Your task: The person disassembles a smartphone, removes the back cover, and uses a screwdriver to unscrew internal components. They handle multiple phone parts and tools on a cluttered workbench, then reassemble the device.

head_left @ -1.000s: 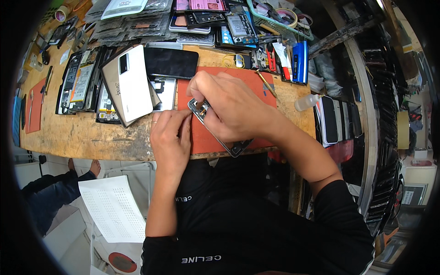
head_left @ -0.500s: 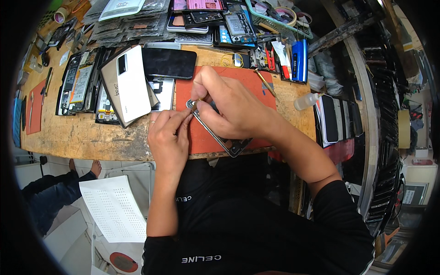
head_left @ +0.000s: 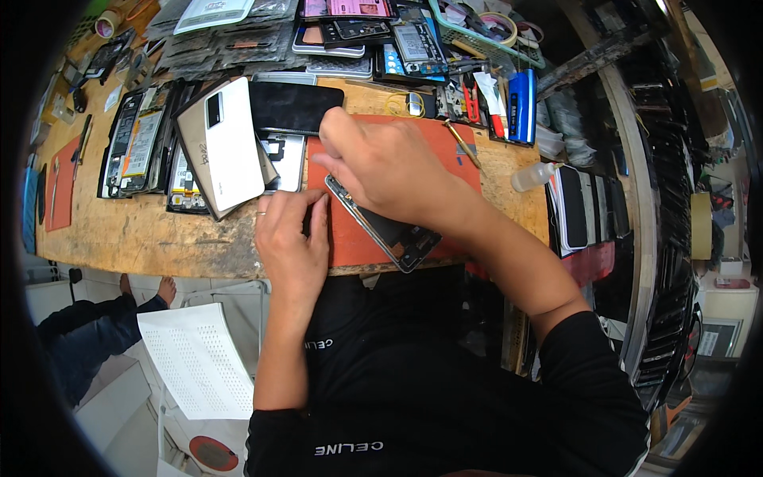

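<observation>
An opened phone frame (head_left: 391,236) lies slanted on the red-orange work mat (head_left: 346,253), its dark inside facing up and its silvery edge toward my left hand. My right hand (head_left: 385,163) hovers over the phone's upper end and covers part of it. Its fingers are curled in with the thumb close to them; whatever they hold is hidden. My left hand (head_left: 290,230) rests at the mat's left edge, a little apart from the phone. A gap shows between its thumb and forefinger, with nothing visible in it.
Left of the mat lie a white phone back cover (head_left: 232,147), a black phone-shaped slab (head_left: 298,108) and opened phones (head_left: 137,139). A brass-coloured screwdriver (head_left: 462,145) lies at right, near a clear bottle (head_left: 532,176). Behind stands a green basket (head_left: 485,49). A person's legs (head_left: 103,326) show lower left.
My right hand has lifted from the phone's corner, moving slightly up and left. My left fingers have drawn away from the phone's edge, leaving that corner uncovered.
</observation>
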{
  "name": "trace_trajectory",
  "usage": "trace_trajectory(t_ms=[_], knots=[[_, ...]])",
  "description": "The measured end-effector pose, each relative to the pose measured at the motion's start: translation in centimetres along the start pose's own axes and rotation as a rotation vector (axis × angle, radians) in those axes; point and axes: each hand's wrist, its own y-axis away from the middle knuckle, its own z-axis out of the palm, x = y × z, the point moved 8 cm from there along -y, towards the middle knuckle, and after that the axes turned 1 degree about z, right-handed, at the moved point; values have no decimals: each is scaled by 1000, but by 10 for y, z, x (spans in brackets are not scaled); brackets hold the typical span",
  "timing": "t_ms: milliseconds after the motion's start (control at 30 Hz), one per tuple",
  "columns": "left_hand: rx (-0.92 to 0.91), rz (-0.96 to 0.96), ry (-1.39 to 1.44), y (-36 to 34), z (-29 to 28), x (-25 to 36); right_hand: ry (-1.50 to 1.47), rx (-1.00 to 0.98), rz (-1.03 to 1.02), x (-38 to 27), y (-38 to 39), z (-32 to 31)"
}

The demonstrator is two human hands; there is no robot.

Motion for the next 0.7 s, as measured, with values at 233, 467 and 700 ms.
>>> trace_trajectory(t_ms=[233, 467, 700], knots=[[194, 80, -327, -23, -67, -14, -81, -28, -208, -20, -9, -5], [115, 115, -520, -54, -84, -45, -149, 38, -179, -12, -6, -8], [17, 60, -137, -15, -31, 7, -134, 102, -156, -8, -2, -9]])
